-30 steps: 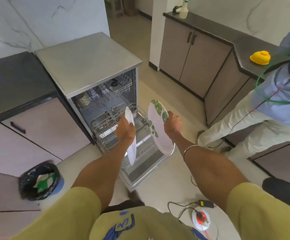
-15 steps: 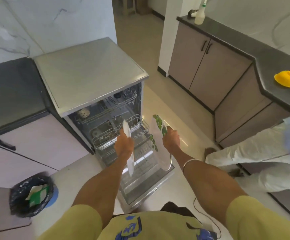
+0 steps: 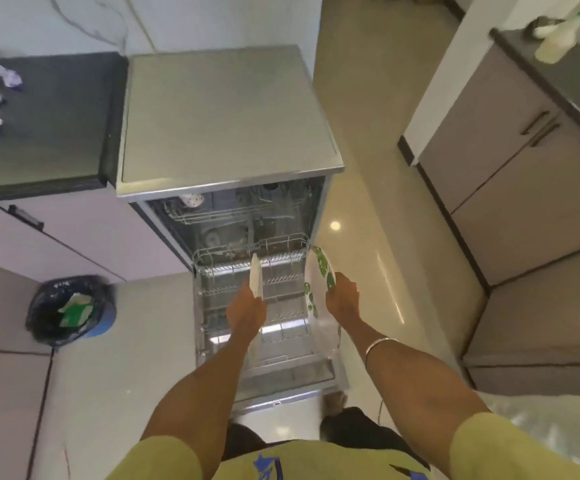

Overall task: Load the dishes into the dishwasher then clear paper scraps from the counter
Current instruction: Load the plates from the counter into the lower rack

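left hand (image 3: 246, 311) is pinching white plate (image 3: 256, 280) by rim | right hand (image 3: 342, 299) is gripping leaf plate (image 3: 319, 271) edge | both are being held over rack (image 3: 281, 282) | stiff, slippery, judged breakable

I see a bin (image 3: 70, 311) lined with a black bag on the floor at left, green and white rubbish inside it. Pale cabinets (image 3: 74, 244) with a dark handle (image 3: 25, 216) sit above it. At right, more cabinets (image 3: 524, 174) with two handles (image 3: 539, 128) run under a dark top, where a blurred white bottle (image 3: 558, 43) stands. A ceiling light glints on the glossy floor (image 3: 361, 133).
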Motion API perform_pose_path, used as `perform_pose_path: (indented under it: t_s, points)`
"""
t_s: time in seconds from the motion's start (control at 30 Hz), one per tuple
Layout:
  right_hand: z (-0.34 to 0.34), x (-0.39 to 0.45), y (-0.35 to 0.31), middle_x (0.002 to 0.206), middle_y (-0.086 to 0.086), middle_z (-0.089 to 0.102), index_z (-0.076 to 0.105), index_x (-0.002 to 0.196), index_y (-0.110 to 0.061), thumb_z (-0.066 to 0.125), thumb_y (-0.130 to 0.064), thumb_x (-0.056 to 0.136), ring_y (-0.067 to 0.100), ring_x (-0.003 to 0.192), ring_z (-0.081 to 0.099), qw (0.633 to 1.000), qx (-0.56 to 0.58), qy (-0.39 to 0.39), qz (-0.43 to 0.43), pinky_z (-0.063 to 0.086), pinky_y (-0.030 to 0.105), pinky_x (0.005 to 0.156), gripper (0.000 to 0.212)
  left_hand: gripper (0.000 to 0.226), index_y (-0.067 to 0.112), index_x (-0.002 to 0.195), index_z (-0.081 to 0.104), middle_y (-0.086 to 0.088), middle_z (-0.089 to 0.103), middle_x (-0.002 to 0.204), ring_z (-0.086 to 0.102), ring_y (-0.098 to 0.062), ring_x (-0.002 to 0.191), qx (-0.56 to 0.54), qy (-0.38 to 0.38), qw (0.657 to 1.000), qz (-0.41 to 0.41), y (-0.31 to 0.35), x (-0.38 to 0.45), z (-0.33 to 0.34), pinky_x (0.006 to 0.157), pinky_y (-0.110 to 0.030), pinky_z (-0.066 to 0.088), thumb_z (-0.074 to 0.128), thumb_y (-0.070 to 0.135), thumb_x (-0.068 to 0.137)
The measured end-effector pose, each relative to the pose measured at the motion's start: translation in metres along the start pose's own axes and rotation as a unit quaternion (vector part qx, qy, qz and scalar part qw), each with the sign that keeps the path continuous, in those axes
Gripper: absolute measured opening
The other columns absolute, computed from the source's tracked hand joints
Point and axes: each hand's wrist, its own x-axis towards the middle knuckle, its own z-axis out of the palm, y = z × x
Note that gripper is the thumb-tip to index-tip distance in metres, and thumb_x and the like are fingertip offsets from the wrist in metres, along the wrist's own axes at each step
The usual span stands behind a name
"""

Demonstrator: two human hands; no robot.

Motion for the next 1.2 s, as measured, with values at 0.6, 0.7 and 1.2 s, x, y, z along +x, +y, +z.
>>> perform_pose_path:
  t_s: [0.6,0.7,1.2]
  points:
    - [0.076,0.106,0.091,0.112,0.02,0.064,0.054,0.121,-0.007,0.05,-0.004,0.093,0.041,0.104,0.061,0.996,0.042,-0.066,0.044,0.051,0.043,0.086,0.029,0.042,0.016,0.137,0.042,-0.013,0.065,0.117,0.065,-0.035,0.102,0.044,0.022,0.997,-0.063,-0.001,0.042,0.15,0.085,-0.051,0.055,0.054,0.026,0.099]
    - [0.101,0.115,0.105,0.11,0.019,0.065,0.053,0.123,-0.011,0.05,-0.008,0.094,0.041,0.1,0.063,0.996,0.053,-0.063,0.047,0.055,0.047,0.086,0.03,0.044,0.015,0.14,0.042,-0.014,0.067,0.115,0.066,-0.036,0.099,0.042,0.027,0.997,-0.06,-0.015,0.044,0.178,0.085,-0.05,0.055,0.052,0.031,0.1]
    - [0.17,0.123,0.127,0.122,0.013,0.066,0.046,0.139,-0.011,0.065,-0.027,0.092,0.033,0.105,0.066,0.991,0.105,-0.078,0.007,0.057,0.043,0.087,0.053,0.043,0.022,0.142,0.043,-0.01,0.07,0.11,0.067,-0.033,0.098,0.03,0.003,0.998,-0.057,-0.035,0.074,0.26,0.083,-0.043,0.053,0.052,0.027,0.1]
